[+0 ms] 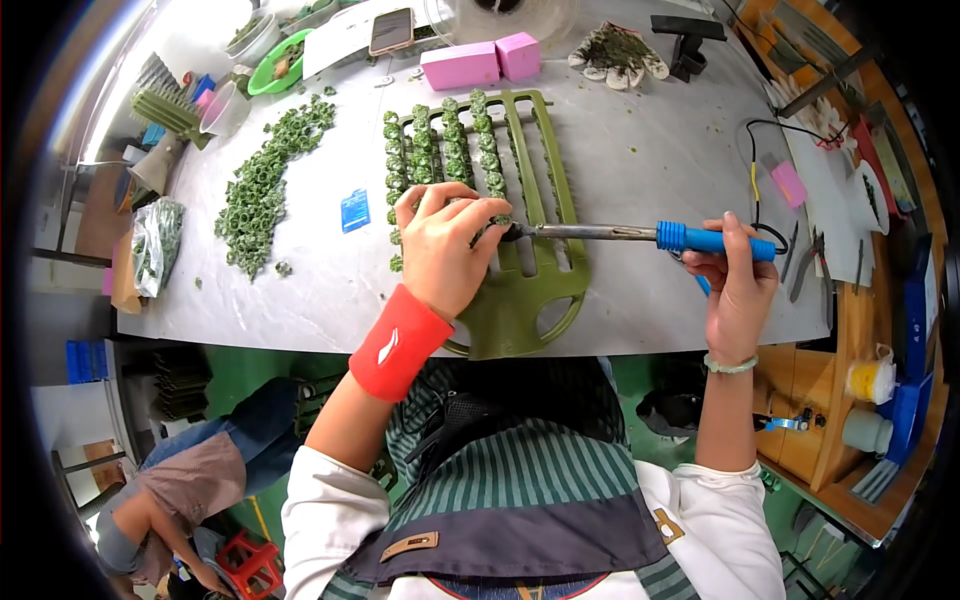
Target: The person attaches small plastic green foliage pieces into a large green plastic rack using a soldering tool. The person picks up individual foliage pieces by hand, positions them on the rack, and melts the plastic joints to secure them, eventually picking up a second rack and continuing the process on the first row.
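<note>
My right hand [738, 285] is closed round the blue handle of a soldering iron [600, 232], its metal shaft pointing left. At the iron's dark tip, my left hand [445, 240], with a red wristband, pinches a small green rosette piece [503, 219] partly hidden by the fingers. Under that hand lies an olive-green slatted plastic rack [520, 310]. Its left slats carry rows of green rosettes [455, 140]; the two right slats look bare. A loose pile of similar rosettes [262, 195] spreads over the table to the left. Between pile and rack is a small blue packet [355, 210].
Pink blocks [460, 67], a phone [391, 32] and a stained glove [618, 55] lie along the far side of the grey table [660, 150]. The iron's cable [754, 170] runs at right, near pliers [822, 265]. Another person [190, 480] is at lower left.
</note>
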The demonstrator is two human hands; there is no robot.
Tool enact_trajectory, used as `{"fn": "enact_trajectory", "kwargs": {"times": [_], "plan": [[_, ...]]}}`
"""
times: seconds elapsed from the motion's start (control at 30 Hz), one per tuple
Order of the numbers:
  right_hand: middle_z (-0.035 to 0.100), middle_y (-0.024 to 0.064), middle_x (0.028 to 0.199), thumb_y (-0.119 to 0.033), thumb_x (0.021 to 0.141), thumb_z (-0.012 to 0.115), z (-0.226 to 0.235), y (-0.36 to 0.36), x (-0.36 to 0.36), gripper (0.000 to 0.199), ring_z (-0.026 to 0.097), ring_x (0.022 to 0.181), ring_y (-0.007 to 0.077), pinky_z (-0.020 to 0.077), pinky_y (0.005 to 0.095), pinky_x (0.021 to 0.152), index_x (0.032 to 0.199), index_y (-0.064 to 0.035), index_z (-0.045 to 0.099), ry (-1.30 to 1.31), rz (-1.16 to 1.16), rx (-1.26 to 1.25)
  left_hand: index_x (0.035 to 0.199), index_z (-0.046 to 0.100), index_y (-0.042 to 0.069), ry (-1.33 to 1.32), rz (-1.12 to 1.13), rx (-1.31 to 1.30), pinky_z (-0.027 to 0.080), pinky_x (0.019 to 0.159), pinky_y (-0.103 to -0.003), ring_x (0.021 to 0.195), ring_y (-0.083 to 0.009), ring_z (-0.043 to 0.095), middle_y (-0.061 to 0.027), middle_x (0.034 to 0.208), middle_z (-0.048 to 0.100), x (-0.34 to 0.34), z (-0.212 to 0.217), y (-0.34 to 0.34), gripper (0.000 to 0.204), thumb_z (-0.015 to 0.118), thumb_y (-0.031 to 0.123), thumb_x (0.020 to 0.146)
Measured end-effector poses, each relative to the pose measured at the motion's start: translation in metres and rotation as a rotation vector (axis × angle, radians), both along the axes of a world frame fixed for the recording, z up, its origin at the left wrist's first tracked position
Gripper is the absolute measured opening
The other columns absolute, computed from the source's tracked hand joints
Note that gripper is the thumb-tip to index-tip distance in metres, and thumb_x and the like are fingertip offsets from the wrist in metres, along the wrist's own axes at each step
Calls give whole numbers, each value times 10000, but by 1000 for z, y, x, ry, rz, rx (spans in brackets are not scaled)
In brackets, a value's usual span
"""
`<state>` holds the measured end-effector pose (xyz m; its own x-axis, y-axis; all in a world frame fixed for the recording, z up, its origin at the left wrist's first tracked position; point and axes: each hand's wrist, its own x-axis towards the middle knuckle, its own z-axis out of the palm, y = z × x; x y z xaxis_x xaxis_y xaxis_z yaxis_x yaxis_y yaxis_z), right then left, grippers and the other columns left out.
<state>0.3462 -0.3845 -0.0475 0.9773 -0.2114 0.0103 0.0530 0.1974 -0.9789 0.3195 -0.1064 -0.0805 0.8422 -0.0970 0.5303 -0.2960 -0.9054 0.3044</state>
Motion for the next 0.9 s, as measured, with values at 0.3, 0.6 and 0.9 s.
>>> {"fn": "enact_trajectory", "kwargs": {"times": [0.3, 0.6, 0.9], "plan": [[666, 86, 798, -199, 876, 661, 13, -23, 0, 198, 627, 543, 145, 526, 243, 500, 874, -2, 635, -9, -90, -86, 918, 695, 168, 15, 13, 4, 348, 938, -391, 966, -185, 571, 17, 823, 655, -1, -4, 7, 230, 749, 164, 695], [629, 31, 806, -247, 870, 673, 6, -30, -3, 214, 550, 514, 92, 457, 194, 494, 881, -37, 630, -21, -59, -22, 1003, 632, -7, 204, 590, -493, 531, 546, -266, 554, -157, 640, -103, 870, 674, -48, 0, 184, 216, 635, 181, 898], [625, 31, 728, -248, 895, 647, 17, -20, -9, 219, 565, 520, 89, 462, 198, 494, 872, -31, 627, -10, -61, -57, 875, 548, 7, 280, 794, -602, 522, 559, -282, 615, -134, 646, -92, 767, 663, -85, -45, 249, 212, 726, 55, 772]]}}
